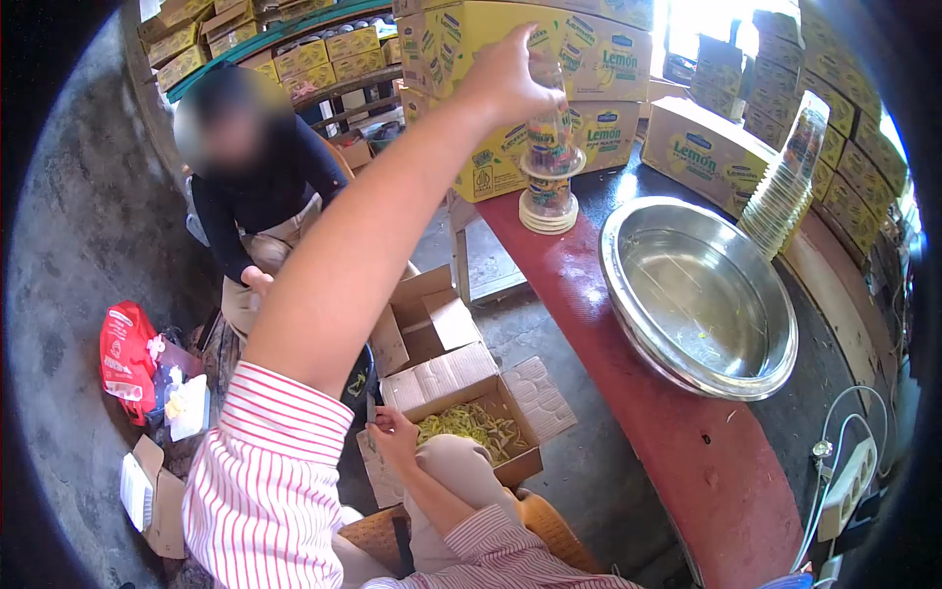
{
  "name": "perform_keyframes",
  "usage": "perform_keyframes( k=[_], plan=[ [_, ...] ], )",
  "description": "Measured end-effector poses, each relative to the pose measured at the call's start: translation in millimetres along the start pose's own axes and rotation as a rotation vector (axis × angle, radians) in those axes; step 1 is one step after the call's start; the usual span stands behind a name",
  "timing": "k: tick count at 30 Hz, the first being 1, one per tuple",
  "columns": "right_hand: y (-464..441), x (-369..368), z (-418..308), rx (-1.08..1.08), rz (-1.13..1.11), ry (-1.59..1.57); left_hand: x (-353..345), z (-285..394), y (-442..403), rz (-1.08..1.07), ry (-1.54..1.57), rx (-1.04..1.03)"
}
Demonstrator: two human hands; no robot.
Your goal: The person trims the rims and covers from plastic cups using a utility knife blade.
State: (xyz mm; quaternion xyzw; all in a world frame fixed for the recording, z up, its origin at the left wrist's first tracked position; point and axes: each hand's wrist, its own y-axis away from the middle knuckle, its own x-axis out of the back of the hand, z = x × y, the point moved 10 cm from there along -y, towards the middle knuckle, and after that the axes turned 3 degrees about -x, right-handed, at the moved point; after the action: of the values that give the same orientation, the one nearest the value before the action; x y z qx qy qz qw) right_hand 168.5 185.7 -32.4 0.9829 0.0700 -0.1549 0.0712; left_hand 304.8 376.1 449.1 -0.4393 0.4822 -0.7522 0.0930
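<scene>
My left hand (510, 83) reaches far out over the red-topped table, its thumb and fingers closed round the upper end of an upside-down clear printed plastic cup (551, 133). Below that cup's rim, more nested cups (548, 201) stand rim-down on the table. Low in the view, my right hand (394, 440) is near my knee, beside an open cardboard box (525, 461) with yellow-green strips (476, 429) inside. Its fingers are closed on a small grey flat thing (371, 407) that I cannot make out.
A wide steel basin (638, 339) sits on the table, with a tall leaning stack of cups (785, 187) behind it. Yellow lemon cartons (608, 59) are piled at the back. A person in dark clothes (265, 162) sits at left. A power strip (846, 491) lies at right.
</scene>
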Motion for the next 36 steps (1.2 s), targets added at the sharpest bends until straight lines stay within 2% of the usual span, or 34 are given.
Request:
perform_keyframes(
  k=[5,11,14,17,20,22,24,26,28,30,33,36],
  plan=[
    [1,1,-6,0.011,0.001,0.06,-36,-11,34,-0.058,0.084,0.052],
    [-2,-7,4,-0.061,-0.04,-0.056,-45,-5,40,-0.123,0.082,0.022],
    [-6,-6,5,-0.013,-0.031,-0.041,-41,1,57,0.081,0.171,-0.158],
    [-13,0,15,-0.021,0.013,-0.069,-10,18,85,0.233,0.191,-0.222],
    [-20,4,26,-0.016,0.035,-0.129,29,28,127,0.182,0.408,-0.11],
    [-26,10,32,-0.018,0.062,-0.095,57,30,174,0.192,0.835,0.133],
    [-35,12,46,0.026,0.115,-0.084,86,40,222,0.221,1.218,0.177],
    [-39,13,53,0.016,0.115,-0.142,119,61,258,0.173,1.444,0.202],
    [-40,12,44,-0.047,0.069,-0.281,156,79,283,0.212,1.574,-0.024],
    [-32,13,16,-0.028,0.137,-0.225,185,87,308,0.293,1.59,0.091],
    [-40,15,21,0.028,0.122,-0.302,213,102,320,0.09,1.689,-0.2],
    [-38,21,12,0.034,0.146,-0.318,223,105,337,-0.022,1.722,-0.252]
  ],
)
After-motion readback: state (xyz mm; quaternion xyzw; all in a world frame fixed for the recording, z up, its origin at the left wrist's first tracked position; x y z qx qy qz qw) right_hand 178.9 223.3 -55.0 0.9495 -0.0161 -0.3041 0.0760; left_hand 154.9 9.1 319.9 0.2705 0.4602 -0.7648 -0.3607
